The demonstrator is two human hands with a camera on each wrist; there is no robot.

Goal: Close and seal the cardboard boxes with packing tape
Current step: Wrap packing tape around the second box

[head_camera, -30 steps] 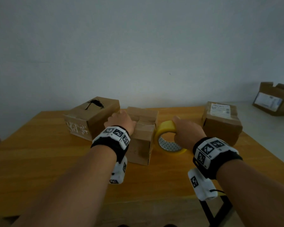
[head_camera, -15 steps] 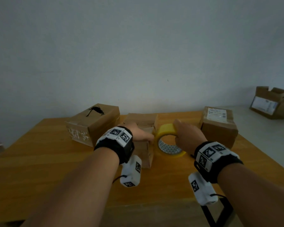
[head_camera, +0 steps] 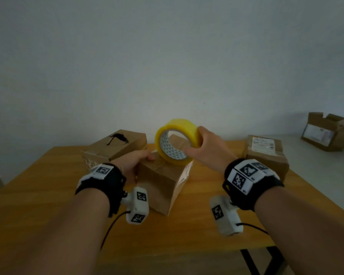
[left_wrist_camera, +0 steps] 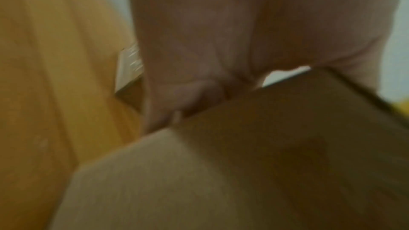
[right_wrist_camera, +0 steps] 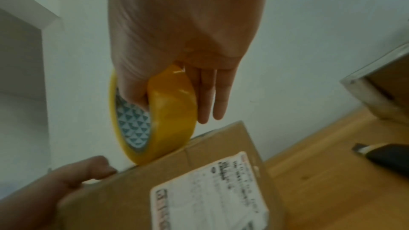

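A small brown cardboard box (head_camera: 163, 181) stands in the middle of the wooden table (head_camera: 48, 195), a white label on its right side (right_wrist_camera: 210, 190). My left hand (head_camera: 133, 163) grips its upper left edge, thumb on top (right_wrist_camera: 88, 169). My right hand (head_camera: 205, 149) holds a yellow roll of packing tape (head_camera: 177, 141) upright, thumb through the core (right_wrist_camera: 132, 90), fingers along the outside. The roll's lower rim (right_wrist_camera: 141, 156) touches the box top. In the left wrist view the box (left_wrist_camera: 265, 155) fills the frame under my blurred fingers (left_wrist_camera: 199, 93).
A longer box with a torn hole (head_camera: 117, 145) lies at the back left. A labelled box (head_camera: 266, 155) sits at the right of the table. A dark utility knife (right_wrist_camera: 385, 155) lies on the wood by it. An open box (head_camera: 328, 133) rests on a grey surface far right.
My right hand has lifted the tape roll off the table and brought it over the middle box. My left hand slid from the box's top to its left edge, and the box has turned.
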